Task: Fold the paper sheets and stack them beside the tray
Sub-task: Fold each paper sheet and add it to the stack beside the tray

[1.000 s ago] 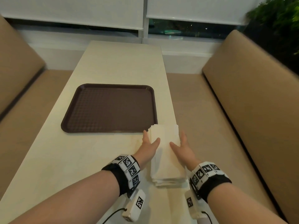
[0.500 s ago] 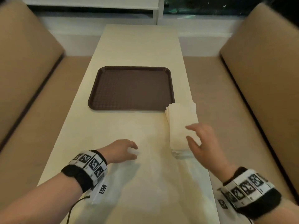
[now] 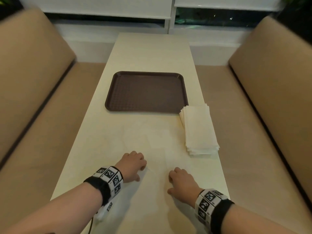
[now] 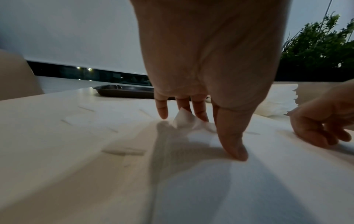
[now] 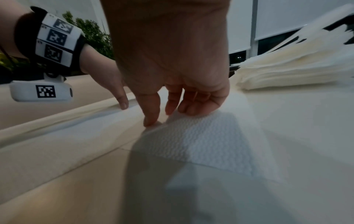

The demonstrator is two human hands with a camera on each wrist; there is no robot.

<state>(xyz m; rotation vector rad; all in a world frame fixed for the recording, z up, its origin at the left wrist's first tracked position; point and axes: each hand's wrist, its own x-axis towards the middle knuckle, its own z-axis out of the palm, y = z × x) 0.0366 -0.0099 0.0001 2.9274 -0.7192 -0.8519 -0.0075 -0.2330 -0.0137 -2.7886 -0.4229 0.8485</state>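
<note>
Both hands have left the stack (image 3: 200,129); left hand (image 3: 133,163) pinches a sheet (image 4: 184,119) corner, right hand (image 3: 181,180) fingers (image 5: 151,119) loosely curled, press it to the bench (image 3: 152,53) for folding.

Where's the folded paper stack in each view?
Head: stack of folded sheets right of centre, at the tray's near right corner.
Left wrist: pale sheets at right edge, likely the stack.
Right wrist: upper right.
Shared landmark: the left hand.

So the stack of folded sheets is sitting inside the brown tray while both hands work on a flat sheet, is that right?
Not quite: the stack of folded sheets sits on the table, beside the brown tray, at its near right corner, as the head view shows. Both hands are on a flat sheet.
</note>
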